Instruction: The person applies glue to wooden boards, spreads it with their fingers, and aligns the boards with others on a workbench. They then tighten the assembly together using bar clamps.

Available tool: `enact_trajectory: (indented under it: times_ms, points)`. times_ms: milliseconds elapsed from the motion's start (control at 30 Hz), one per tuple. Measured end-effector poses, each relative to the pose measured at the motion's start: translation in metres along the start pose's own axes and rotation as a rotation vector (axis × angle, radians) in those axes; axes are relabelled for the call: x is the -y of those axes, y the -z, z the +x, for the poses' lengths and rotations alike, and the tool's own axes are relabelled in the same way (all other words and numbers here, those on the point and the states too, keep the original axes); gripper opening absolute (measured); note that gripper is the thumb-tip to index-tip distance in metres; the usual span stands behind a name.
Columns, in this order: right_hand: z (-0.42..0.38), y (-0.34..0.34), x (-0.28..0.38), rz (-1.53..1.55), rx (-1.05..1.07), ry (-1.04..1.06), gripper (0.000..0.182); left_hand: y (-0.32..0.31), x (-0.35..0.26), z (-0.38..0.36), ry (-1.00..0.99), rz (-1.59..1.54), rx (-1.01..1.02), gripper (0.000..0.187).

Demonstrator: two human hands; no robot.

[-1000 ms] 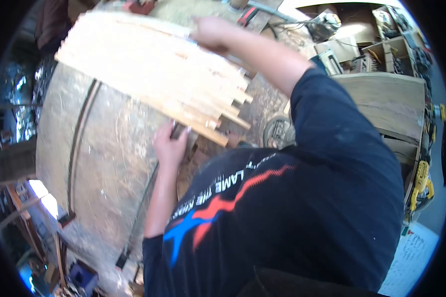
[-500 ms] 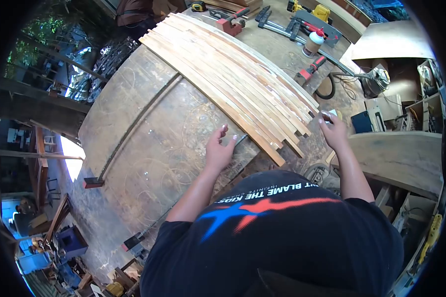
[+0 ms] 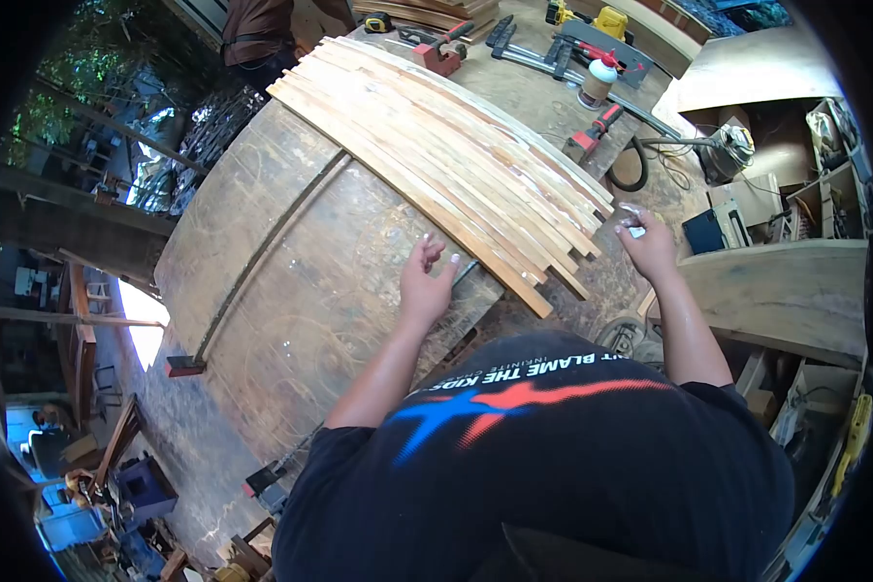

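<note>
Long pale wood strips (image 3: 436,145) lie side by side on the worktable (image 3: 330,262), their near ends uneven. My left hand (image 3: 427,281) hovers above the tabletop, left of the nearest strip, with fingers apart and nothing in it. Just off the strips' right ends is my right hand (image 3: 646,242), its fingers curled loosely apart, touching no strip that I can make out. A bar clamp (image 3: 272,242) runs across the table and passes under the strips.
At the back right are a glue bottle (image 3: 598,81), a red clamp head (image 3: 592,136), more bar clamps (image 3: 533,54) and a yellow tool (image 3: 609,21). A person (image 3: 258,34) stands beyond the far left end of the strips. A curved wooden slab (image 3: 776,296) is at right.
The view has shifted slightly. My right hand has come a little away from the strips' ends, and its fingers have loosened. My left hand stays beside the nearest strip.
</note>
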State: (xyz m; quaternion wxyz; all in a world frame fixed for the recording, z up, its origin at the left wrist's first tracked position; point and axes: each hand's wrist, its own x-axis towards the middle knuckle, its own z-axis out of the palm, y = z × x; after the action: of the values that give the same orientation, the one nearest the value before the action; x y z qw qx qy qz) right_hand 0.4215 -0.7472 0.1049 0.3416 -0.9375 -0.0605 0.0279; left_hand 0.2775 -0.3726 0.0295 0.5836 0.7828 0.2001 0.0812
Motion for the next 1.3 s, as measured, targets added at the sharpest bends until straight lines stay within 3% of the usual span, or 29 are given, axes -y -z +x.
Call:
enact_trajectory:
  times_ms: [100,167,233,333,567,667,767,800,900,933,967,1300]
  points:
    - [0.019,-0.003,-0.070,0.063,-0.168,0.145,0.046,-0.021,0.026,-0.004,-0.025,-0.013,-0.137,0.065]
    - [0.022,0.020,-0.069,-0.062,-0.079,0.012,0.047,-0.036,0.012,-0.013,-0.008,0.016,-0.217,0.064]
    - [0.030,0.025,-0.112,0.181,-0.056,0.062,0.048,-0.052,0.003,-0.020,-0.038,0.114,-0.263,0.061]
    - [0.042,0.042,-0.163,0.287,0.002,0.051,0.044,-0.083,-0.013,-0.033,-0.005,0.074,-0.373,0.056]
    - [0.058,0.083,-0.233,0.189,0.211,-0.048,0.038,-0.155,-0.054,-0.090,0.005,0.090,-0.537,0.049]
    - [0.070,0.076,-0.231,0.216,0.366,0.032,0.045,-0.171,-0.060,-0.115,0.072,0.093,-0.584,0.050]
    - [0.081,0.062,-0.200,0.193,0.355,0.342,0.054,-0.177,-0.042,-0.134,0.081,-0.014,-0.617,0.050]
    - [0.084,0.061,-0.185,0.042,0.361,0.420,0.069,-0.178,-0.041,-0.138,0.108,-0.023,-0.616,0.051]
    - [0.087,0.045,-0.143,0.007,0.363,0.499,0.080,-0.178,-0.047,-0.144,0.146,0.026,-0.601,0.051]
    - [0.092,0.042,-0.133,0.043,0.470,0.511,0.087,-0.176,-0.043,-0.141,0.126,0.035,-0.606,0.050]
    - [0.100,0.031,-0.132,0.044,0.507,0.614,0.084,-0.173,-0.042,-0.139,0.134,0.078,-0.595,0.051]
    - [0.128,0.009,-0.078,-0.164,0.598,0.749,0.072,-0.115,-0.019,-0.055,0.174,0.186,-0.521,0.058]
